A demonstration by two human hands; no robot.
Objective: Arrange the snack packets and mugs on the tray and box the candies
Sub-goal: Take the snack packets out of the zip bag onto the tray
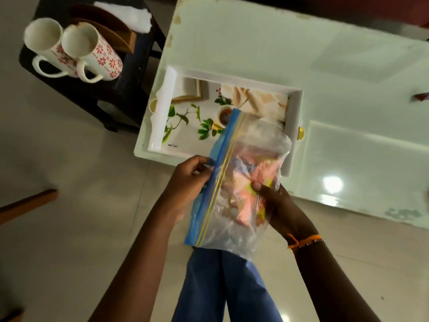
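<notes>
I hold a clear zip bag with a blue and yellow seal strip in front of me, above my lap. Pink and yellow snack packets show through the plastic. My left hand pinches the blue seal edge. My right hand grips the bag's side, over the packets. Beyond the bag a white tray with a printed leaf-and-cup picture lies on the white table, nothing standing in it. Two white mugs with red flower patterns stand side by side on a dark stool at the upper left.
The glossy white table fills the upper right. A small dark wrapped item lies at its right edge. On the dark stool behind the mugs are a brown wooden box and a white cloth. A wooden piece juts in at left.
</notes>
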